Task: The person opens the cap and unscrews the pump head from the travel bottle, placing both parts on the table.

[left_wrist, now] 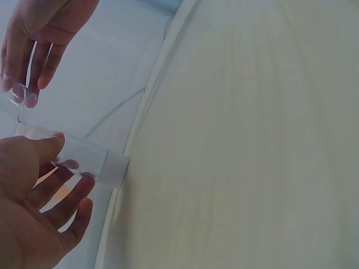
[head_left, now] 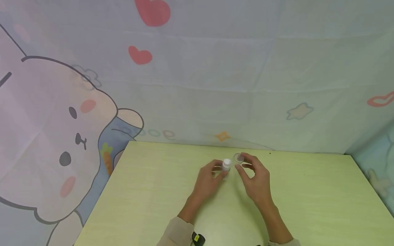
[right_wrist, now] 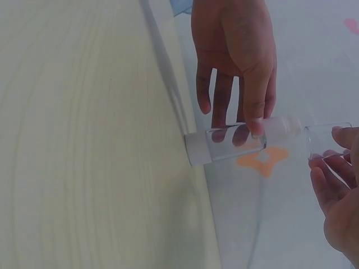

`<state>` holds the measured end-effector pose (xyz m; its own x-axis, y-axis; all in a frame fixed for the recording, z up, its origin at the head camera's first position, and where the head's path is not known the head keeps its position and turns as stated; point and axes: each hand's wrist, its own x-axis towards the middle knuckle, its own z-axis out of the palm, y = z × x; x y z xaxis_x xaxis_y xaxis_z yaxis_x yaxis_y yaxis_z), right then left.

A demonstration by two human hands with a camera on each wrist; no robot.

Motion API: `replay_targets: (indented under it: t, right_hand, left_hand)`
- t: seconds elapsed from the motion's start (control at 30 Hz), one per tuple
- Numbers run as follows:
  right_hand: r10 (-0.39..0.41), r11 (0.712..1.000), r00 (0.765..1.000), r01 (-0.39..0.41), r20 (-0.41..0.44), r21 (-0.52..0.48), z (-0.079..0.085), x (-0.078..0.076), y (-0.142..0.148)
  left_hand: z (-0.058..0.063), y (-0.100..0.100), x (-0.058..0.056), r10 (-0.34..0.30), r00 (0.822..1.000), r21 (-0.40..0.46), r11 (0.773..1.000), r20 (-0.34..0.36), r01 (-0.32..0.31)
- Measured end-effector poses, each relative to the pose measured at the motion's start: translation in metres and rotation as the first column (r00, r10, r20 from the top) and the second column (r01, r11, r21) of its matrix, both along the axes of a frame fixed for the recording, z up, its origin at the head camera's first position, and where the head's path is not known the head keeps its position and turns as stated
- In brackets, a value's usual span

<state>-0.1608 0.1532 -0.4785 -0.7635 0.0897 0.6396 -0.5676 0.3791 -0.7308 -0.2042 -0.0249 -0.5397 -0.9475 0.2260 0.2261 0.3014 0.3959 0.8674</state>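
Observation:
My left hand grips a small bottle by its clear middle, thumb on one side and fingers on the other. The bottle has a white base and a whitish narrower top, and it stands upright with its base right at the tabletop. Just to the right and slightly higher, my right hand pinches a clear, cup-shaped cap between thumb and fingers. A small gap separates the cap from the bottle's top in the right wrist view.
Both hands are over the back middle of a pale yellow-green table. Close behind its far edge hangs a light cloth backdrop printed with hearts, stars and a large cartoon animal. A small dark speck lies near the back edge.

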Motion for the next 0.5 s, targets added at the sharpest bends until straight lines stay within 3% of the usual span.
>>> replay_targets:
  t: [0.23, 0.5]
  right_hand:
    - [-0.012, 1.0, 0.999, 0.012, 0.034, -0.001, -0.0086, -0.0049, 0.0039]
    - [-0.016, 1.0, 1.0, 0.016, -0.007, 0.017, -0.0006, -0.0004, 0.0034]
  left_hand:
    - [-0.0012, -0.0004, -0.0009, 0.003, 1.0, -0.006, 1.0, -0.002, -0.003]
    - [-0.0011, -0.0001, -0.0005, 0.01, 1.0, -0.008, 1.0, 0.014, -0.01]
